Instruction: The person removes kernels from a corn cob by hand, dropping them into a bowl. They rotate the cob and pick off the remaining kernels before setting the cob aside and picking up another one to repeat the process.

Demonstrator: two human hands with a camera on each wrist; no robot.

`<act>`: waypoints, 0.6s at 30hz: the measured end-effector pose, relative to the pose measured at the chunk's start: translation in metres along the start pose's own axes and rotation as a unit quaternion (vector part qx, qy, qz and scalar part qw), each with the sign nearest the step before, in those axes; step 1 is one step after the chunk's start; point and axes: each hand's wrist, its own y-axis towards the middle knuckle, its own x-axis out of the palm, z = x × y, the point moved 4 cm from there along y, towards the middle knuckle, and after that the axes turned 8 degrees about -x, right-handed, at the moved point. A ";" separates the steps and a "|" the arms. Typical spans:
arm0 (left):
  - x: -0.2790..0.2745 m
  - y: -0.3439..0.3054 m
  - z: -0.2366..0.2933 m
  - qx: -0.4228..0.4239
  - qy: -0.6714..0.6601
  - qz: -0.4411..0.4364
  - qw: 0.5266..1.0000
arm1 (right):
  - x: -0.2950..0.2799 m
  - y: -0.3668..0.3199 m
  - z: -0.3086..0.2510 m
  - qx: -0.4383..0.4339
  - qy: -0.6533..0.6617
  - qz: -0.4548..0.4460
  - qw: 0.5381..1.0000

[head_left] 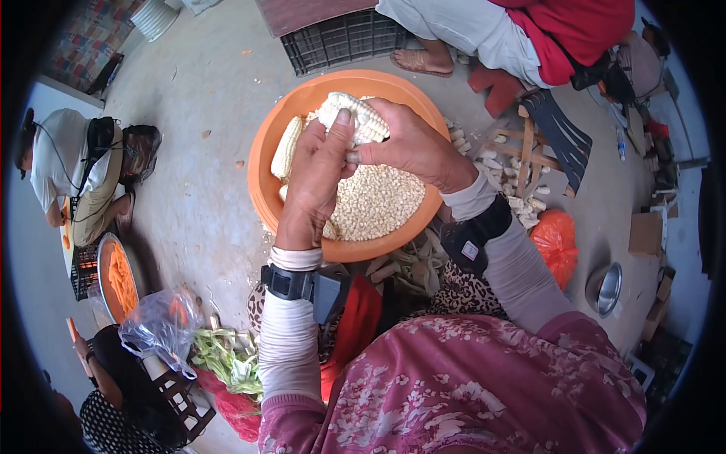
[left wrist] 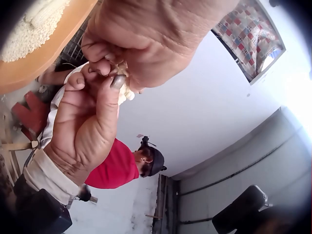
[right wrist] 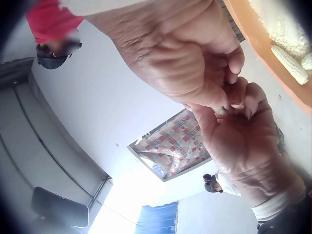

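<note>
A white corn cob [head_left: 364,121], part of its rows of kernels showing, is held between both hands over an orange basin [head_left: 261,155]. My left hand [head_left: 314,166] grips its near left side, thumb pressed along the cob. From the right, my right hand [head_left: 416,144] grips the other end, fingers behind and thumb in front. In the left wrist view only a bit of the cob [left wrist: 126,92] shows between the hands; in the right wrist view the fingers hide most of it. Loose kernels [head_left: 378,200] fill the basin, and another cob [head_left: 286,147] leans inside its left wall.
Bare cobs [head_left: 522,185] lie on the floor to the right, near a wooden stool [head_left: 533,144] and an orange plastic bag [head_left: 556,246]. Husks [head_left: 416,268] lie below the basin. A black crate [head_left: 344,41] stands beyond it. Other people sit at left and upper right.
</note>
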 end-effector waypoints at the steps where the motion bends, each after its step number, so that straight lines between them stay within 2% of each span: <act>1: 0.000 -0.001 0.001 -0.008 -0.005 0.008 1.000 | 0.000 0.001 0.000 -0.001 0.000 0.000 1.000; 5: 0.001 -0.002 0.004 -0.022 -0.026 0.025 0.999 | 0.004 0.002 -0.001 -0.018 -0.015 0.010 1.000; 7: -0.001 0.001 0.001 -0.016 0.005 0.011 1.000 | 0.004 0.002 -0.004 -0.050 -0.107 0.015 0.993; 10: 0.005 0.002 0.000 -0.001 0.052 0.039 0.998 | 0.006 0.000 -0.004 -0.017 -0.121 0.010 0.993; 14: 0.002 0.002 0.001 -0.030 0.036 0.042 0.998 | 0.005 0.001 -0.007 -0.035 -0.119 0.007 0.992; 18: -0.001 0.001 0.000 -0.020 -0.043 -0.024 0.999 | 0.001 0.001 -0.005 -0.020 -0.005 0.022 1.000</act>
